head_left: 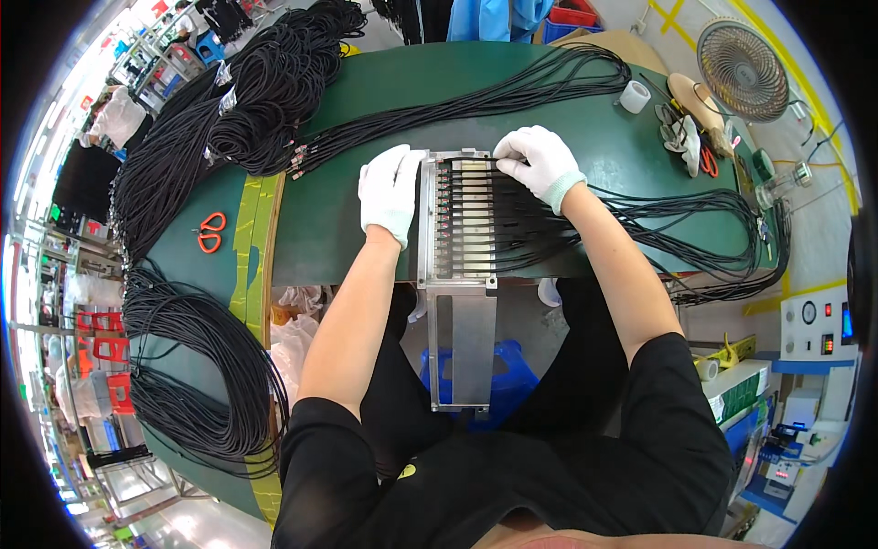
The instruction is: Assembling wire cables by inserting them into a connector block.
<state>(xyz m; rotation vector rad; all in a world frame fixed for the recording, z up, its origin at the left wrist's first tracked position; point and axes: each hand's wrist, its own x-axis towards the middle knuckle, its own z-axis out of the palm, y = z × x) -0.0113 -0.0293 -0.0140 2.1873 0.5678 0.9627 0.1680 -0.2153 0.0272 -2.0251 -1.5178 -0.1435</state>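
Head view shows the left hand (390, 190), gloved, lying flat with fingers together on the metal jig's (457, 274) left edge. Right hand (535, 160) pinches a black cable (640, 203) at the jig's far right corner, on the green table (366, 110).

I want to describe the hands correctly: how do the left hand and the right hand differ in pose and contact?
The left hand lies flat beside the grey metal jig, on its left edge; the right hand is curled, fingers pressing thin black cables at the jig's top. Both wear white gloves.
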